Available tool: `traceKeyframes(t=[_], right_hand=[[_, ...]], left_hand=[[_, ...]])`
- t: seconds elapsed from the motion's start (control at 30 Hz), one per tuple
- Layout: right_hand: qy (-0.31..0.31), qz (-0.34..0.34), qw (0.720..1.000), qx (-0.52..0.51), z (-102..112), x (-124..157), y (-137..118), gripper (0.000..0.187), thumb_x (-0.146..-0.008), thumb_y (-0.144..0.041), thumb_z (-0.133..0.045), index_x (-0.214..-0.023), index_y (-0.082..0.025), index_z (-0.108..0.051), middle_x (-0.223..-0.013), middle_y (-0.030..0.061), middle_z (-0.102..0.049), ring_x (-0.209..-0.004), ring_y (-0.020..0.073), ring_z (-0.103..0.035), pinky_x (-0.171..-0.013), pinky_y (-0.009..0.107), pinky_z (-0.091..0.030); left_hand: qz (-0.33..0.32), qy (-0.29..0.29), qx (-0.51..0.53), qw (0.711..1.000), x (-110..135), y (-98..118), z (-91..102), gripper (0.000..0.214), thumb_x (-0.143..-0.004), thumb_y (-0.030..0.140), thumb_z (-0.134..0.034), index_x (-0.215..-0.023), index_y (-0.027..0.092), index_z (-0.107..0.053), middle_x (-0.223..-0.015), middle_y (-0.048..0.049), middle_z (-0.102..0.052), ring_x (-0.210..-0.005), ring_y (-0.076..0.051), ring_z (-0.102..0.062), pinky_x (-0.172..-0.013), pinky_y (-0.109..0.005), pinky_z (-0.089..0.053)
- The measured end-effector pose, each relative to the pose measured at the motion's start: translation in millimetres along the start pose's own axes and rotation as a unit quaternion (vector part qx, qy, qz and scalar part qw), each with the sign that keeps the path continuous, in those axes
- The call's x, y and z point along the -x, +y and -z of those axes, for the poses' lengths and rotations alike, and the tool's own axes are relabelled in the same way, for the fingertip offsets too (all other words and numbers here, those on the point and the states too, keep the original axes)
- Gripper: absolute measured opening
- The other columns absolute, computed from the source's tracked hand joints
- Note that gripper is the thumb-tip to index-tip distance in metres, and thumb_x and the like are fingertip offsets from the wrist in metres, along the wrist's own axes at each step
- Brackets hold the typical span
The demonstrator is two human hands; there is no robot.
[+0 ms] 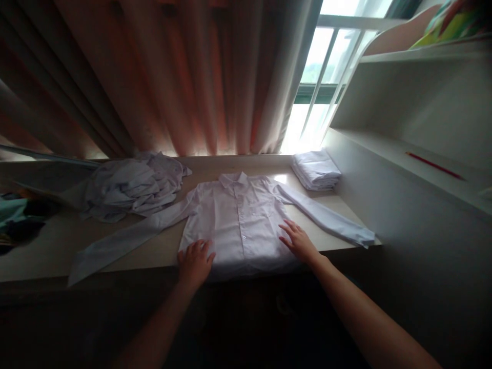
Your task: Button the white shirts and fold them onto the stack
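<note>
- White shirt (pixel 238 223) lies spread face up on the table (pixel 163 251) in front of you, its collar (pixel 233 179) at twelve o'clock and its hem at six, along the near edge.
- Taking the shirt's middle as the clock's centre, one sleeve (pixel 115 247) stretches out between eight and nine o'clock, its cuff at the near edge; the other sleeve (pixel 325 218) slants towards four, its cuff by the table's near corner.
- Your left hand (pixel 195 262) rests at eight o'clock on the lower part of the shirt; its fingers (pixel 199 246) are loosely parted and slightly bent, lying on the cloth without gripping it.
- Your right hand (pixel 300 241) is at four o'clock by the shirt's side edge; its fingers are splayed wide, reaching over the fabric, with nothing grasped.
- At two o'clock you have a neat stack of folded white cloth (pixel 317 170), near the shoulder.
- Towards ten o'clock sits a crumpled white heap (pixel 134 185), just beside the sleeve.
- Further out at nine o'clock is a dark, blurred pile (pixel 23 220), too unclear to name.
- Curtains (pixel 172 77) hang at eleven o'clock, a bright window (pixel 321 61) shows at one, and a red stick (pixel 434 165) lies on the shelf (pixel 384 141) between two and three.
</note>
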State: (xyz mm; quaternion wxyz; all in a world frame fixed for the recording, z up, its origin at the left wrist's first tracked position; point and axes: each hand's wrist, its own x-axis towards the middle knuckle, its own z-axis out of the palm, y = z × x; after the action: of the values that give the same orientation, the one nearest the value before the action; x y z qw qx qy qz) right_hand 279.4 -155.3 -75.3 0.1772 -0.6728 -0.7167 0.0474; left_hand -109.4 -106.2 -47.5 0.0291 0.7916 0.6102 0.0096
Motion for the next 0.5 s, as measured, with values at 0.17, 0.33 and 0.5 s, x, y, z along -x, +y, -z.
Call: traceKeyframes(t=[0.17, 0.33, 0.5], right_hand=[[-0.034, 0.000, 0.999, -0.025, 6.2, 1.1, 1.4, 0.034, -0.095, -0.041, -0.051, -0.120, -0.023, -0.064, -0.130, 0.0098, -0.063, -0.121, 0.0281, -0.057, -0.104, 0.044, -0.043], [0.054, -0.078, 0.990, -0.105, 18.5, 2.2, 13.8, 0.030, -0.094, -0.044, -0.048, -0.099, -0.022, -0.068, -0.102, 0.0082, -0.069, -0.096, 0.0251, -0.064, -0.088, 0.039, -0.048], [0.280, -0.322, 0.871, -0.244, 30.8, 14.9, 65.7, 0.036, -0.084, -0.051, -0.056, -0.091, -0.017, -0.065, -0.092, 0.0083, -0.067, -0.088, 0.0237, -0.062, -0.084, 0.037, -0.050]], left_hand=[[0.022, -0.014, -0.028, 0.999, -26.0, -7.0, 29.5, 0.045, -0.096, 0.046, -0.035, -0.115, 0.021, -0.067, -0.112, -0.0167, -0.070, -0.108, -0.035, -0.061, -0.095, -0.057, -0.037], [0.031, -0.085, 0.002, 0.996, -61.2, -6.9, 35.4, 0.051, -0.098, 0.048, -0.031, -0.088, 0.019, -0.072, -0.090, -0.0137, -0.074, -0.093, -0.030, -0.068, -0.087, -0.046, -0.041], [-0.052, 0.010, 0.018, 0.998, -103.9, 12.1, 22.5, 0.043, -0.098, 0.041, -0.034, -0.096, 0.018, -0.070, -0.110, -0.0129, -0.070, -0.106, -0.027, -0.062, -0.088, -0.038, -0.043]])
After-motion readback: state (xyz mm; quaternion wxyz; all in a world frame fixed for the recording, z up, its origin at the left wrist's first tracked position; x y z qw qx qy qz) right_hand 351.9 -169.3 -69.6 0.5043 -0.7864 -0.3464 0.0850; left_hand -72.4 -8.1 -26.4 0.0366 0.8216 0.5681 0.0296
